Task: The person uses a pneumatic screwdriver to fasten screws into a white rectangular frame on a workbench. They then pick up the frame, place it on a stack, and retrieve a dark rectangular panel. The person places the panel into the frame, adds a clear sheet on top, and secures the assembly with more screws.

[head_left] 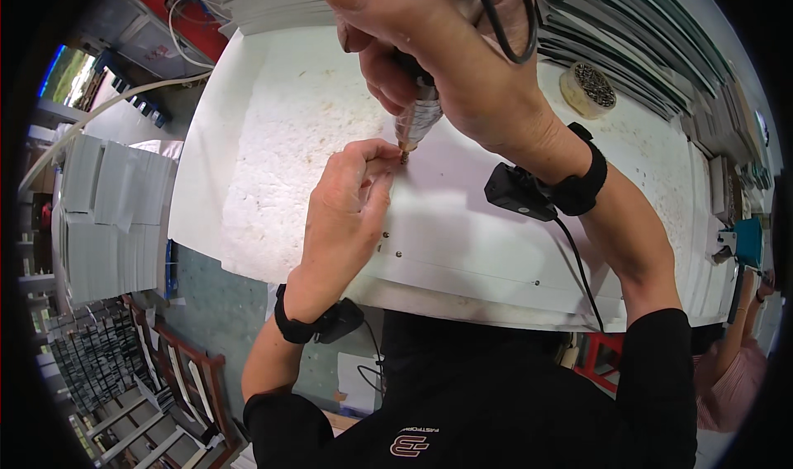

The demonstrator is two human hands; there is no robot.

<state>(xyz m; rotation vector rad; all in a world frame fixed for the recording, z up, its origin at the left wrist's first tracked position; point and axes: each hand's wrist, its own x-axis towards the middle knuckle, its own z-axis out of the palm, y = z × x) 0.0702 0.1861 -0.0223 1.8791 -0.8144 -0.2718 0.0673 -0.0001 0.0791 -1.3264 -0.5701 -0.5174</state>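
My right hand (483, 77) is wrapped round a screwdriver (420, 118), probably powered, with a tapered nose pointing down. Its upper body is partly hidden behind my fingers and a black cable. Directly under its tip is a small screw (404, 158), standing at the edge of a flat white panel (471, 229). My left hand (343, 201) reaches in from the left, thumb and forefinger closed around that screw. More small screws (399, 254) sit in the panel nearer to me, and another screw (537, 283) is close to its front edge on the right.
A round tub (570, 97) full of small screws stands at the back right. Behind it are stacked panels (636, 40). White board stacks (116, 254) rise left of the table (202, 180). Another person's arm (743, 312) shows at the far right.
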